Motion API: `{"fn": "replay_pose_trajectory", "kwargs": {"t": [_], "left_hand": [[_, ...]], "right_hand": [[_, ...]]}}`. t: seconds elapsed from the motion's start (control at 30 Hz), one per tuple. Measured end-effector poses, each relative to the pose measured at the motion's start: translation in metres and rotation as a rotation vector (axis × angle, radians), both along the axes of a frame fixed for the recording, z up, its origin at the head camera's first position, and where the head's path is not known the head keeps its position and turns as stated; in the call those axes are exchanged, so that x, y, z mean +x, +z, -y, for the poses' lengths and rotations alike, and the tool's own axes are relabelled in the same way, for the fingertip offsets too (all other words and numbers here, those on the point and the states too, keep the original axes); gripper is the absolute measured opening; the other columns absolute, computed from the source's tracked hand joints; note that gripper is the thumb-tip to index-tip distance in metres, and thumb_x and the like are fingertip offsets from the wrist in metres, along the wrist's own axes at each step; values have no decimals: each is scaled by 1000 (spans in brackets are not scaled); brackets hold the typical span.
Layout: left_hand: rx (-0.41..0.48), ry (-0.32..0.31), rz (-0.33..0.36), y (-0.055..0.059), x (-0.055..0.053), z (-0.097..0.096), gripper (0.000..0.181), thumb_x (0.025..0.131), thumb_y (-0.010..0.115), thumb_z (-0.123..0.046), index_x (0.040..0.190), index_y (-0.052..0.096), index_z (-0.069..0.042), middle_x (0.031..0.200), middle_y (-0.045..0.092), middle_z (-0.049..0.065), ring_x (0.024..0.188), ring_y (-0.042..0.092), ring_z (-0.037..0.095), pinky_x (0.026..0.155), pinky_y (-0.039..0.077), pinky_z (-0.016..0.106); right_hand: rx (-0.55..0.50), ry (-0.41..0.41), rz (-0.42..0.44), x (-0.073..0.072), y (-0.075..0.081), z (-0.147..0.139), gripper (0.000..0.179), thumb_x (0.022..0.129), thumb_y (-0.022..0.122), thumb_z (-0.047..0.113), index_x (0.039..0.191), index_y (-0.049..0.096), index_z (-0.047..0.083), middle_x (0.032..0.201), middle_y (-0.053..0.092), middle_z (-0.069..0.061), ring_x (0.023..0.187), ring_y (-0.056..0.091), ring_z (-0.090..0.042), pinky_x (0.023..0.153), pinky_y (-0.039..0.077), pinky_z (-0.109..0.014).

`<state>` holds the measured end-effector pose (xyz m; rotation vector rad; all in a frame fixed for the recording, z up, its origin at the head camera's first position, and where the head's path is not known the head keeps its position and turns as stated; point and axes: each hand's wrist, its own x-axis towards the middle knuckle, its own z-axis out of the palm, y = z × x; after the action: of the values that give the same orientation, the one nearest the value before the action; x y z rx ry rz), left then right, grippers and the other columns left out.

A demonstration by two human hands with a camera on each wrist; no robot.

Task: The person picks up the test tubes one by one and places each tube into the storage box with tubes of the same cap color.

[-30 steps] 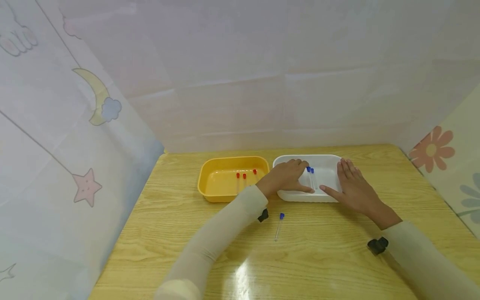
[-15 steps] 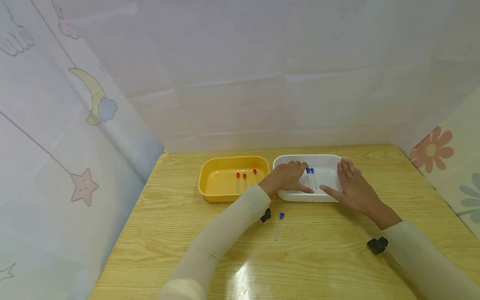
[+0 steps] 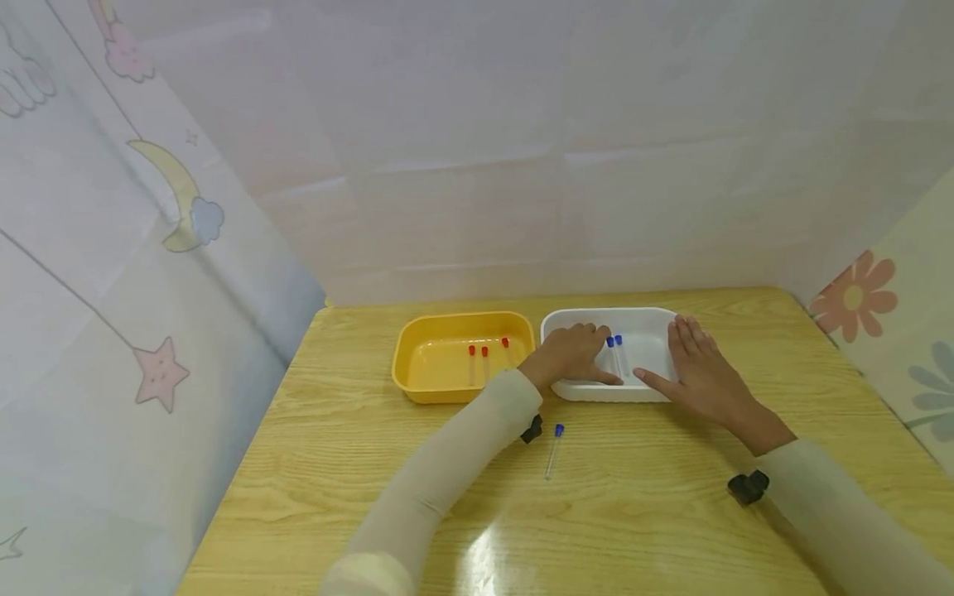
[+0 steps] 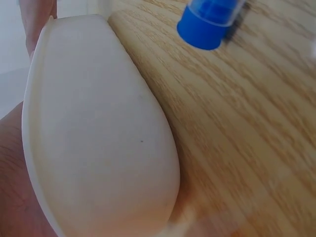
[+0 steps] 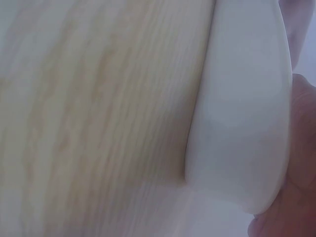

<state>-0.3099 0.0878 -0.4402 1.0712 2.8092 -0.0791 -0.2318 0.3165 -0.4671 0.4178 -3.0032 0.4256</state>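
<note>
In the head view my left hand reaches over the left end of the white tray, thumb near the front rim and fingertips beside a blue-capped tube. A second blue-capped tube lies right alongside it. My right hand lies over the tray's right end, fingers straight and thumb stretched inward. Both wrist views show the tray's outer wall close up, with parts of the hands behind the rim. Another blue-capped tube lies on the table in front of the tray.
A yellow tray with several red-capped tubes stands just left of the white tray, partly covered by my left sleeve. The wooden table meets a draped backdrop behind and on both sides.
The tube by my left fingertips has shifted slightly left and toward me. My left forearm has edged to the right, while my right hand stays in nearly the same place.
</note>
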Motion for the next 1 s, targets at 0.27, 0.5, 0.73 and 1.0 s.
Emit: {"fn": "replay_pose_trajectory", "kwargs": {"t": [0.27, 0.5, 0.73, 1.0], "left_hand": [[6, 25, 10, -3, -3, -5, 90, 83, 61, -77, 150, 42, -21, 141, 56, -1, 119, 55, 13, 98, 51, 33], [-7, 40, 1, -7, -4, -6, 87, 83, 62, -77, 147, 45, -21, 133, 58, -2, 112, 56, 12, 91, 53, 31], [-23, 48, 10, -9, -4, -6, 87, 84, 62, -76, 148, 46, -19, 137, 57, -2, 116, 55, 12, 94, 52, 32], [-45, 35, -7, -13, -5, -6, 87, 84, 60, -78, 147, 47, -19, 137, 55, -1, 116, 54, 12, 94, 53, 31]], "right_hand": [[9, 8, -7, -1, 1, 0, 107, 99, 50, 62, 154, 4, -17, 163, -6, -33, 152, -7, -47, 120, 3, -63], [17, 13, 10, 0, 3, 1, 108, 99, 50, 63, 154, 4, -17, 163, -7, -33, 151, -6, -48, 119, 3, -63], [17, 9, 16, 0, 6, 1, 108, 99, 51, 63, 154, 5, -17, 163, -3, -35, 151, -5, -49, 119, 5, -64], [5, 6, -4, -1, 0, -1, 108, 99, 51, 63, 154, 7, -18, 162, 1, -36, 152, -5, -47, 120, 4, -63]]}}
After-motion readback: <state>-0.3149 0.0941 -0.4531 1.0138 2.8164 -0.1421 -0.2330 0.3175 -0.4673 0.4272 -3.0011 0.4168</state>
